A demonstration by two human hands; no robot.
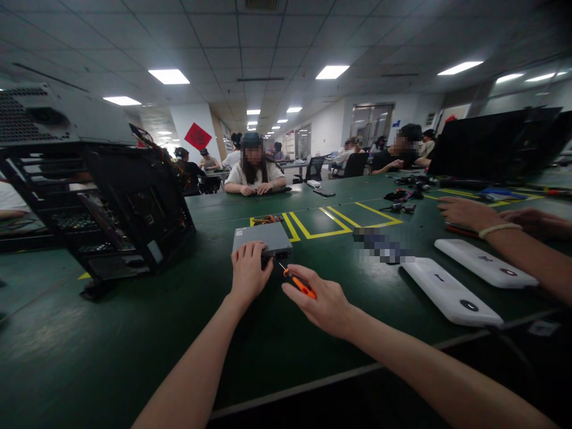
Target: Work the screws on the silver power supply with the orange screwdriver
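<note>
A grey computer power supply lies on the green table in front of me. My left hand grips its near left edge, with fingers over the top and the thumb at the near face. In my right hand is a screwdriver with an orange and black handle. Its thin shaft points up and left at the near face of the power supply, beside the dark socket. Whether the tip touches the metal I cannot tell. Coloured cables show behind the power supply.
An open black computer case with a metal power supply on top stands at left. Two white devices lie at right, near another person's hand. Farther back are loose cables, black monitors and a seated person.
</note>
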